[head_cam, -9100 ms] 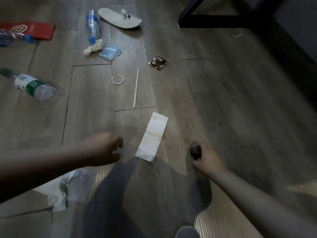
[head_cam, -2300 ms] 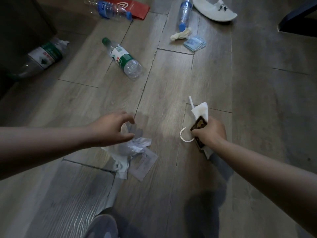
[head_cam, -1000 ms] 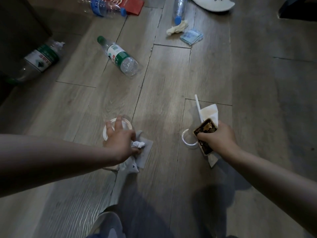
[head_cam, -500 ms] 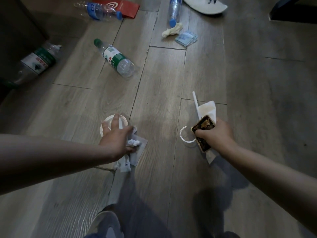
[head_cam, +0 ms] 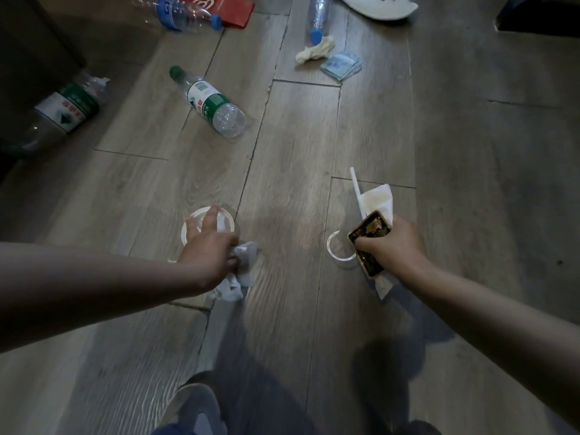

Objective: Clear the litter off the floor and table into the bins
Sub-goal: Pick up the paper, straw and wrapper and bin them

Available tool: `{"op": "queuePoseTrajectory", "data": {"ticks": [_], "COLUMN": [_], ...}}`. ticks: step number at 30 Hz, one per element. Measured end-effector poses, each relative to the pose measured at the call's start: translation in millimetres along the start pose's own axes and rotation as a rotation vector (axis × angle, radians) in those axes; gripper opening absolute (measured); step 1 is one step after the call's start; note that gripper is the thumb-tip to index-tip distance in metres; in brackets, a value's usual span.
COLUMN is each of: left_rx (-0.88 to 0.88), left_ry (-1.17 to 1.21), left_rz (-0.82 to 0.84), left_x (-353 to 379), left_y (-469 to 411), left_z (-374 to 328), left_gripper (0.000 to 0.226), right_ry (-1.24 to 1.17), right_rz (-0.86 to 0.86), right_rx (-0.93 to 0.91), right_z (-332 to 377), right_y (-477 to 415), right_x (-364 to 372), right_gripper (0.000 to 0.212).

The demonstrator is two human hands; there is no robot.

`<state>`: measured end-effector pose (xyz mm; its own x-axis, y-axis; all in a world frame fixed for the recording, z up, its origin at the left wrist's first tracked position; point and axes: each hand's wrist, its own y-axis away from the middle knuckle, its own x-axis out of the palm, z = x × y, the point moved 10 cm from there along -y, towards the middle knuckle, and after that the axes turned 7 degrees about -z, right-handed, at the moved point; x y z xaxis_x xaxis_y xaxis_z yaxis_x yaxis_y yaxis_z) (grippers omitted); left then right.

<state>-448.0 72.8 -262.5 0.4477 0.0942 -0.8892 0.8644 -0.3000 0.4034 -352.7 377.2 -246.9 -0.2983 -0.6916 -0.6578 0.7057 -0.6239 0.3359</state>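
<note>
My left hand [head_cam: 208, 251] is low over the wooden floor. Its thumb and fingers pinch crumpled clear plastic wrap [head_cam: 240, 271], and two fingers stretch over a white round cup lid [head_cam: 226, 222]. My right hand [head_cam: 392, 243] grips a bundle: a brown and gold wrapper [head_cam: 370, 233], a white napkin [head_cam: 378, 199], a white straw [head_cam: 355, 183] and a white plastic ring [head_cam: 334, 249] that hangs at its left.
Litter lies farther off: a green-labelled bottle [head_cam: 208, 103], a crushed bottle [head_cam: 64, 109] at the left by a dark cabinet, two blue-capped bottles [head_cam: 185, 15] [head_cam: 318, 17], a red packet [head_cam: 232, 9], a tissue wad [head_cam: 314, 51], a blue packet [head_cam: 342, 64], a white slipper [head_cam: 379, 7]. My shoe [head_cam: 194, 409] is below.
My left hand has come down onto the plastic wrap and bunched it up, with its fingers now lying over the cup lid. My right hand keeps its bundle and has hardly moved.
</note>
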Motion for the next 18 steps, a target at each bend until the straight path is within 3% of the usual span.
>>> {"op": "queuePoseTrajectory", "data": {"ticks": [12, 18], "left_rx": [0.004, -0.011], "left_ry": [0.296, 0.462], "left_rz": [-0.426, -0.471], "left_x": [-85.0, -99.6], "left_y": [-13.4, -16.2], "left_z": [13.2, 7.8], "left_gripper": [0.014, 0.028], "right_ry": [-0.028, -0.021], "right_rz": [-0.017, -0.032], "right_rx": [-0.012, -0.017], "right_z": [8.0, 14.7], "right_y": [4.4, 6.0], "right_x": [-10.1, -11.9], "right_gripper": [0.030, 0.029]}}
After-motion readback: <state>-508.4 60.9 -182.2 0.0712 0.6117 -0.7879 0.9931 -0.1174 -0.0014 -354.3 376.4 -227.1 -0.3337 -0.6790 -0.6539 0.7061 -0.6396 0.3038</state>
